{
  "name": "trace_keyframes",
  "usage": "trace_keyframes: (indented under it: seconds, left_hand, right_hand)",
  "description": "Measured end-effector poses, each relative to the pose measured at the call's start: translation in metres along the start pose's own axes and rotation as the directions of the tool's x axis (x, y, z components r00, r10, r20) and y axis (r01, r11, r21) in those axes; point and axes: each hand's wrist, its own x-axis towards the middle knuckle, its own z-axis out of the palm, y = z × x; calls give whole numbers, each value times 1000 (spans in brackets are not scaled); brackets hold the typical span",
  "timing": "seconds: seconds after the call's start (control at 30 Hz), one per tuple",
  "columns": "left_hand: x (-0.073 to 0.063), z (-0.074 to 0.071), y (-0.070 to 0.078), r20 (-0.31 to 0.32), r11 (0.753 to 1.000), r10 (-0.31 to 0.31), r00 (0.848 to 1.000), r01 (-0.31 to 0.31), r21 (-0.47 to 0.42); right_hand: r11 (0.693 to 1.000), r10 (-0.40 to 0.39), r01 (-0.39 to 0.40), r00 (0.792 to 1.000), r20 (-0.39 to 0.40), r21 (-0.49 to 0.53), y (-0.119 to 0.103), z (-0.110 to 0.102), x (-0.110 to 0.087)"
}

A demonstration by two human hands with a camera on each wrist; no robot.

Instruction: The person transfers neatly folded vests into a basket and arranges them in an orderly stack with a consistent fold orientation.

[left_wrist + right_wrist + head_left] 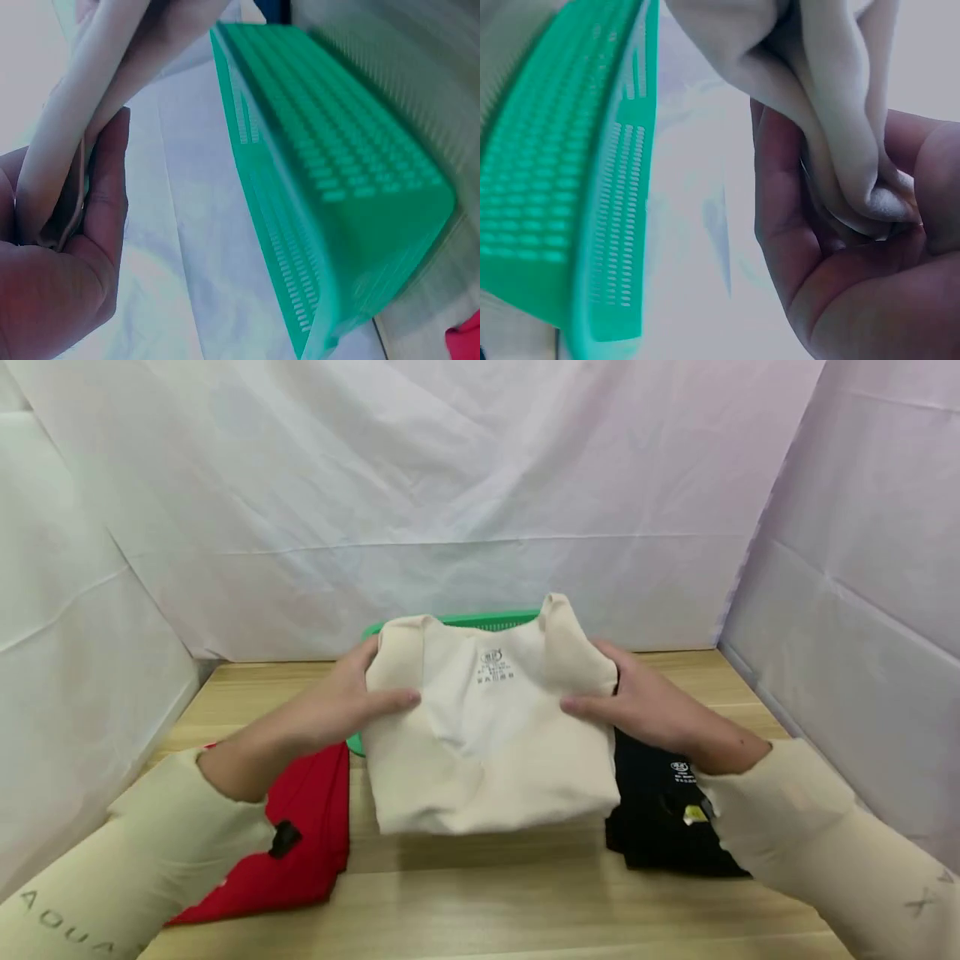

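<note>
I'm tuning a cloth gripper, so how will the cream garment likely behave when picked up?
The cream garment is probably floppy: its fabric creases between the left hand and right hand. It may unfold if gripped at one edge, since soft, loose-looking folds show in the right wrist view.

On my remote feed I watched the cream garment (495, 777) at mid-frame, folded compact and held aloft, its scooped neckline toward the top (dark print showed inside the collar). The left hand (348, 689) gripped its left side, the right hand (641, 697) its right.
</note>
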Motion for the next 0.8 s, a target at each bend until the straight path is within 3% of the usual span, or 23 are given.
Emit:
trace_keyframes:
  seconds: [0.2,0.43,0.6,0.8]
  left_hand:
    - [30,-17,-1,-59,1000,4,998,-2,24]
    - [64,-29,0,-175,995,-50,983,65,80]
    - [83,-32,-6,-196,984,-90,976,117,134]
    - [100,-33,-23,-192,964,-98,977,141,225]
  right_hand:
    - [999,24,-25,1000,18,27,-8,-14,36]
    - [998,47,-47,999,9,39,-5,-22,75]
    - [996,81,-81,997,17,-22,4,-22,98]
    - [980,160,-144,981,112,-137,9,-13,120]
